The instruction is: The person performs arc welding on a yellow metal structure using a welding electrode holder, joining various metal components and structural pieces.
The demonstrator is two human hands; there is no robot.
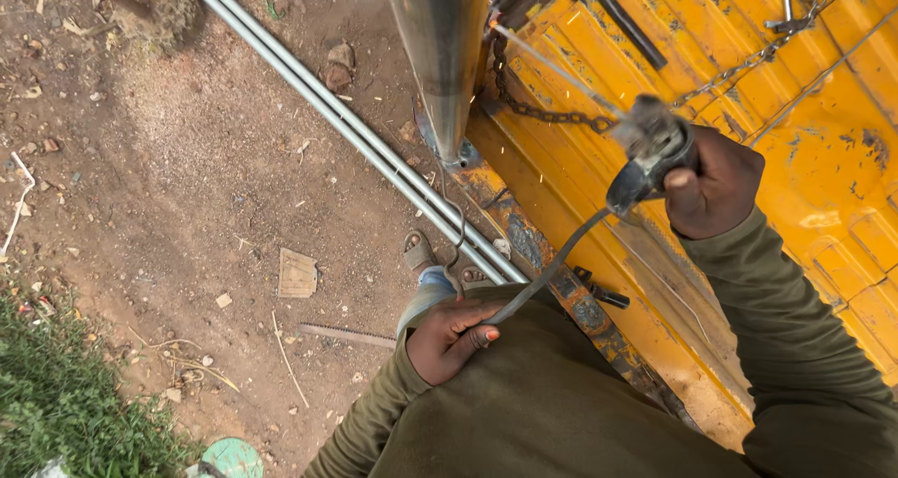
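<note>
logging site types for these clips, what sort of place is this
Probably an outdoor welding or metal repair yard. The right hand holds an electrode holder throwing sparks at a steel post against a yellow metal panel; metal pipes lie on bare dirt ground.

No packages, labels, signs or screens.

head cam | looks steeply down | close over hands | ground below
</note>
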